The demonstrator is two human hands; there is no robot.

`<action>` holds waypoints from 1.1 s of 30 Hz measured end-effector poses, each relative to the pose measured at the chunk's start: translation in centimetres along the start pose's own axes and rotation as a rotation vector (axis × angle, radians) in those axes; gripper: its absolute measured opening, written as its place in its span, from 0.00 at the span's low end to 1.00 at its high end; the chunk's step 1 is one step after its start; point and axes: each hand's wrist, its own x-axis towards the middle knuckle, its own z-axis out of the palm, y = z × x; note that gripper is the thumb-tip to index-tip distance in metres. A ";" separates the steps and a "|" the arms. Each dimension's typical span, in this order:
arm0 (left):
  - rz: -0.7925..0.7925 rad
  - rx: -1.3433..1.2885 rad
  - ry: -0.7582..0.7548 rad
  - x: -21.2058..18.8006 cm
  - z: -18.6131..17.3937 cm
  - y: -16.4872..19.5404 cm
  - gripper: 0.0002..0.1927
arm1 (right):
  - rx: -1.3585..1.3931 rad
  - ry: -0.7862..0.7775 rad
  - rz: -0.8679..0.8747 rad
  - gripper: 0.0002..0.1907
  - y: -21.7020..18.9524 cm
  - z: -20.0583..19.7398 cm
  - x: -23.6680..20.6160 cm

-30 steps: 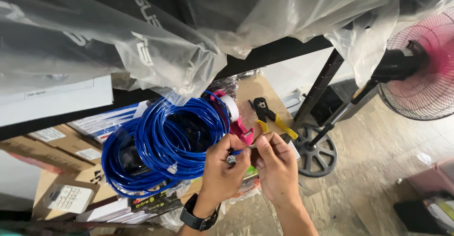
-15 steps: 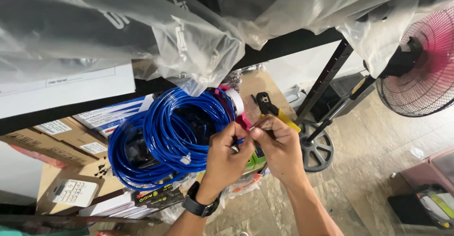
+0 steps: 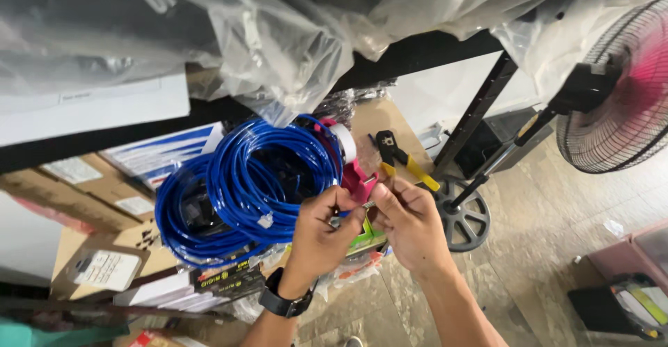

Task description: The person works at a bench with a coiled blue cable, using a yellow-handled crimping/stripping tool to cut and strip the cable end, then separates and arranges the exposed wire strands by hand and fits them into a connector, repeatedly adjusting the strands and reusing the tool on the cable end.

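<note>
Head view: left hand (image 3: 321,230) and right hand (image 3: 410,223) both pinched shut on end of blue cable (image 3: 243,187), coil hanging just left. Step judged: working the cable end. Next needs yellow-handled crimper (image 3: 400,160) nearby on surface.

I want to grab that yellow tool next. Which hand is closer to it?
Right, probably. The right hand sits just below the yellow tool, while the left hand pinches the blue cable farther away.

Glossy plastic cable (image 3: 236,180) (smooth jacket).
</note>
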 end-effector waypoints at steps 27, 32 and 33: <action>-0.080 -0.003 0.024 0.4 1.1 1.3 0.06 | 0.192 -0.229 -0.056 0.14 0.9 -3.7 0.6; -0.027 -0.014 0.018 0.3 1.1 1.4 0.05 | 0.230 -0.159 -0.023 0.18 0.8 -3.4 0.5; -0.042 -0.007 0.021 0.2 1.2 1.4 0.05 | 0.236 -0.155 -0.022 0.18 0.7 -3.2 0.5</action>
